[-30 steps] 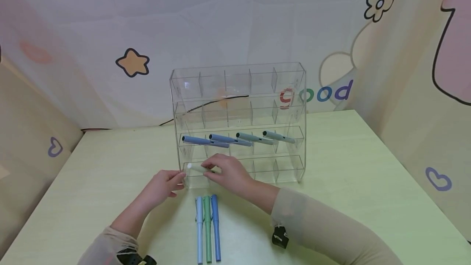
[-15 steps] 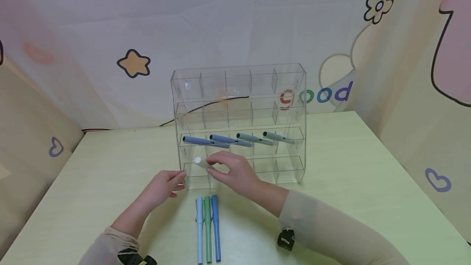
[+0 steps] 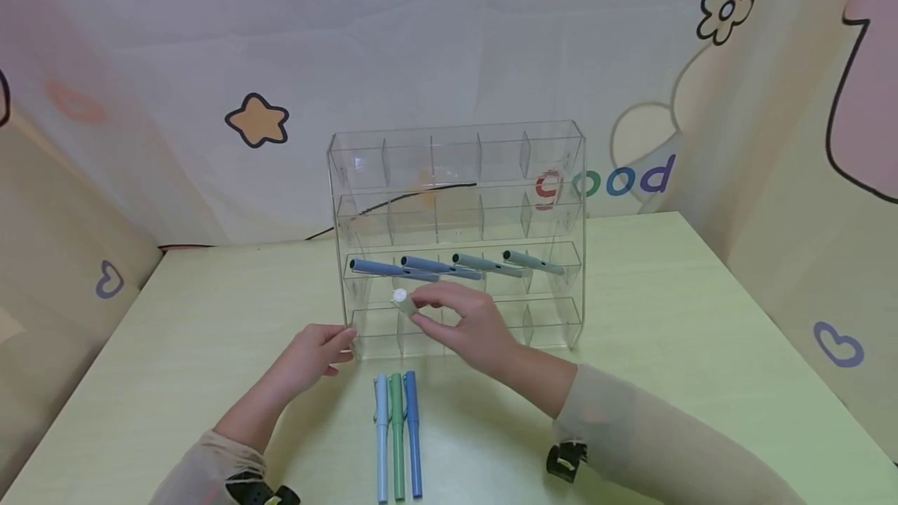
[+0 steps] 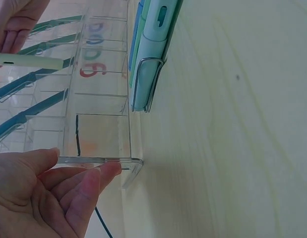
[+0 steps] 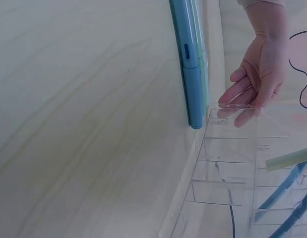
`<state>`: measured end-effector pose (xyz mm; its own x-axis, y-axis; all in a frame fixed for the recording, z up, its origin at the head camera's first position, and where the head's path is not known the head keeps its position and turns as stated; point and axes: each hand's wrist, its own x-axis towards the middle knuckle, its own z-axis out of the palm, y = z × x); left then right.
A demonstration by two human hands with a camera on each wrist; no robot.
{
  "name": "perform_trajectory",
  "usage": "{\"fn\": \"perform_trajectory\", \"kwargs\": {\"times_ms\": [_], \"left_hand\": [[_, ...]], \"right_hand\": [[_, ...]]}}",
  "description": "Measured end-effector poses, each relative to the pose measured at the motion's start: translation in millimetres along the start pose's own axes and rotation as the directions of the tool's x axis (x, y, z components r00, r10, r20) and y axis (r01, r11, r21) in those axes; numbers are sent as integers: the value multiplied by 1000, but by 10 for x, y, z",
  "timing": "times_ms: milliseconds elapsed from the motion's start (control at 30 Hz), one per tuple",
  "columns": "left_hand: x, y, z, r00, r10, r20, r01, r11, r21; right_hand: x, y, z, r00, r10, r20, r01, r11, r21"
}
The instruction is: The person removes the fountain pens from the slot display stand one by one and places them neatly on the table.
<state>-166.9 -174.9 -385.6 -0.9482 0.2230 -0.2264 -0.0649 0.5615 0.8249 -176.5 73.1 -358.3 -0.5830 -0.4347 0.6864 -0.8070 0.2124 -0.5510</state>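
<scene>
A clear acrylic pen rack (image 3: 456,135) with tiers of compartments stands on the table. My left hand (image 3: 319,353) pinches its lower left side edge between thumb and fingers, seen close in the left wrist view. My right hand (image 3: 470,326) holds a pale green pen (image 3: 403,301) between thumb and fingers, its end pointing left, in front of the lowest tier. Two blue pens (image 3: 379,266) and two grey-green pens (image 3: 487,263) lie slanted in the tier above. On the table before the rack lie a light blue pen (image 3: 382,435), a green pen (image 3: 397,435) and a darker blue pen (image 3: 414,435), side by side.
The pale table (image 3: 701,380) runs back to a printed cloth backdrop (image 3: 456,37), close behind the rack. Cloth walls also stand at both sides. Black straps with small devices (image 3: 567,460) sit on both sleeves.
My right hand has drawn the pale green pen from the lower left compartment, moving it right and slightly up, and its end has turned toward the camera. My left hand stays on the rack.
</scene>
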Motion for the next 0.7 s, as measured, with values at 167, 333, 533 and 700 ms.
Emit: {"fn": "perform_trajectory", "kwargs": {"times_ms": [167,333,533,700], "left_hand": [[23,-13,-1,1000,-18,-10,19,1000,7],[38,-28,-6,1000,-13,-12,13,1000,6],[34,-28,-5,1000,-7,-12,7,1000,7],[32,-32,-6,1000,-9,-14,9,1000,7]], "right_hand": [[-47,-15,-78,1000,-7,-22,8,999,43],[-123,-23,-137,999,39,-19,-37,997,62],[-222,-68,-201,985,166,40,-170,980,103],[-280,-77,-239,964,259,67,-266,956,122]]}}
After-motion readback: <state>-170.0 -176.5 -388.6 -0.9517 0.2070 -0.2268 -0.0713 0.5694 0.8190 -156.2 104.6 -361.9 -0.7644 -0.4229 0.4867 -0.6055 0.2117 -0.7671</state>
